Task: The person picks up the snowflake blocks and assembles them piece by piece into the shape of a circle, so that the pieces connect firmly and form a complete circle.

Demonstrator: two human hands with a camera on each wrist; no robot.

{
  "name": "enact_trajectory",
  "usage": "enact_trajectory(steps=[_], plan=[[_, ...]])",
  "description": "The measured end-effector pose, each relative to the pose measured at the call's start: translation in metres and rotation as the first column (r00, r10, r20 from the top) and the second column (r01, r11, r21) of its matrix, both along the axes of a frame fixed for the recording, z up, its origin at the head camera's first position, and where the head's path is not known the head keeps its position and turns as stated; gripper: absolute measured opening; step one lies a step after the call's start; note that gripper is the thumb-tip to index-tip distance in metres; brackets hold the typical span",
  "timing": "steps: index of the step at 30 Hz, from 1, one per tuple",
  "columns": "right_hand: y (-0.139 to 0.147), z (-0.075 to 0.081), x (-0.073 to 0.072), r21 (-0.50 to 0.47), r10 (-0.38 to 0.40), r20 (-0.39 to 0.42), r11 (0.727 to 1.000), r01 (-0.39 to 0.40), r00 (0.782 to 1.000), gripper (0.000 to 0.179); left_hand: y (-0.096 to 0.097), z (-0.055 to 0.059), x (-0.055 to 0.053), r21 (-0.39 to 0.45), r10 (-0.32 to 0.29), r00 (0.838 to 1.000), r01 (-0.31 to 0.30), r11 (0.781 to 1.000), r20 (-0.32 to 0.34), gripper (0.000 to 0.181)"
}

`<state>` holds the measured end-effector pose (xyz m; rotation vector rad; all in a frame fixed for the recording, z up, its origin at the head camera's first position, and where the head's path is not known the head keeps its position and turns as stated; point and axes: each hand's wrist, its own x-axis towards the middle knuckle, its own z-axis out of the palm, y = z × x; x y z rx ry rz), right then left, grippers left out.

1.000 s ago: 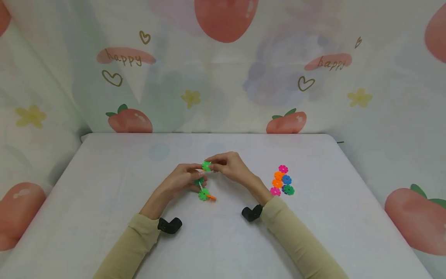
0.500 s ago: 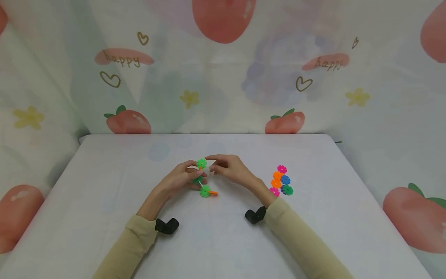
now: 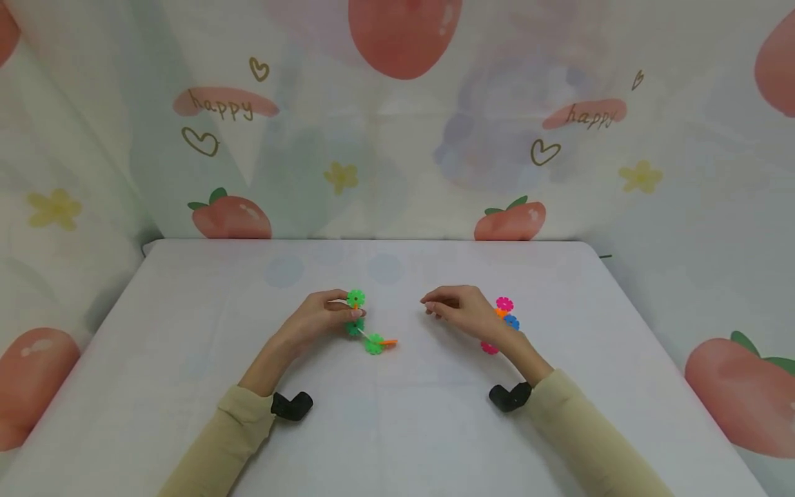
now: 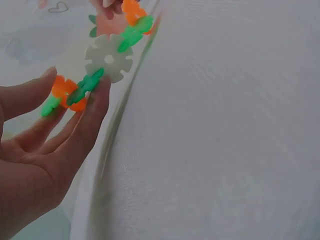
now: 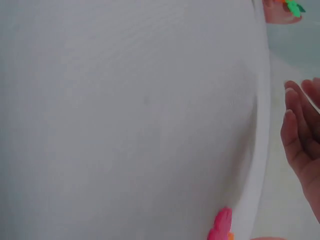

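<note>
My left hand (image 3: 315,319) pinches a chain of interlocked plastic snowflake discs between thumb and fingers. In the left wrist view the chain runs from a light green disc (image 4: 51,106) through an orange disc (image 4: 63,89), a darker green disc (image 4: 85,87), a white disc (image 4: 111,59) and another green disc (image 4: 135,34) to an orange disc (image 4: 132,11). Its far end juts out to the right of the hand. My right hand (image 3: 462,308) is over the table to the right, fingers loosely bent, holding nothing.
Several loose snowflake discs lie at the right, partly hidden by the right hand and wrist: a pink disc (image 3: 505,304), a blue disc (image 3: 512,322) and another pink disc (image 3: 489,348) show. The white-covered table (image 3: 397,428) meets a printed cloth backdrop (image 3: 397,152).
My right hand has let go of the chain's top green disc and moved right, towards the loose discs. The left hand keeps hold of the chain, whose lower end has swung rightward.
</note>
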<state>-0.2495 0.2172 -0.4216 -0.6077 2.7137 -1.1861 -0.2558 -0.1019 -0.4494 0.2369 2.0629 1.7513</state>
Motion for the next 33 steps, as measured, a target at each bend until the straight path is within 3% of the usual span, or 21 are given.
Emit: enact_trajectory(steps=[5,17,25,33], plan=[[0.024,0.002,0.008,0.026,-0.038,0.027,0.999,0.037,0.999,0.021,-0.002,-0.001,0.0,0.035,0.022,1.0,-0.022,0.999,-0.001,0.033],[0.076,0.007,0.018,0.237,-0.088,-0.014,0.967,0.089,0.996,0.012,-0.003,-0.004,0.002,0.133,0.058,0.997,-0.064,0.989,0.048,0.028],[0.093,0.007,0.022,0.373,-0.05,-0.016,0.927,0.052,0.999,0.021,-0.002,-0.002,0.004,0.104,0.089,0.994,-0.094,0.99,0.058,0.025],[0.095,0.007,0.022,0.416,-0.027,0.008,0.909,0.021,1.0,0.027,0.001,0.0,0.003,0.087,0.075,0.995,-0.08,0.993,0.059,0.029]])
